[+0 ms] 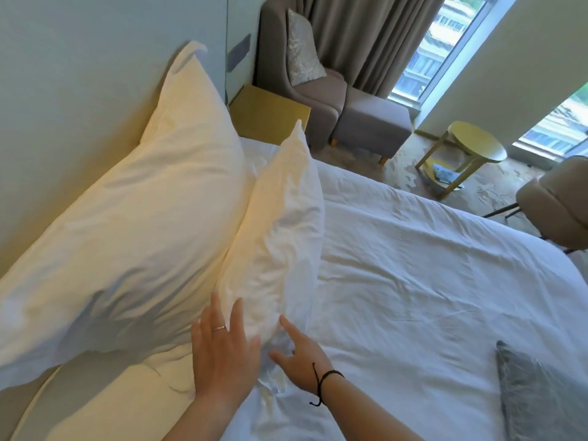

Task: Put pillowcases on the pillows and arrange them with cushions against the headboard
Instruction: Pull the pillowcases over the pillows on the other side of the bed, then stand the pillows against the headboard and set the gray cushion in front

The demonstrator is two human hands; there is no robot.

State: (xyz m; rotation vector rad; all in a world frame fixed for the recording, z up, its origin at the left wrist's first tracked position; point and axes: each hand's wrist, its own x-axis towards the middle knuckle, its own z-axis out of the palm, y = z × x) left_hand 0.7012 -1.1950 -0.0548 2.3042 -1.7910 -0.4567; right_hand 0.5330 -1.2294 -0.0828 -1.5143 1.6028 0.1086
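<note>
A big white pillow (136, 237) in its case leans against the pale headboard (63, 100). In front of it stands a smaller white pillow (280, 224), upright on the bed. My left hand (222, 351), with straight fingers and a ring, presses flat against the near end of the smaller pillow. My right hand (299, 361), with a black cord at the wrist, touches the pillow's lower corner with fingers spread. A grey patterned cushion (537, 396) lies on the white sheet (429, 281) at the lower right, away from both hands.
A wooden nightstand (270, 116) sits beyond the pillows. A grey armchair (286, 52) holding a patterned cushion (302, 49) and a footstool (372, 122) stand by the curtains. A round yellow side table (474, 144) and another chair (560, 198) are right of the bed.
</note>
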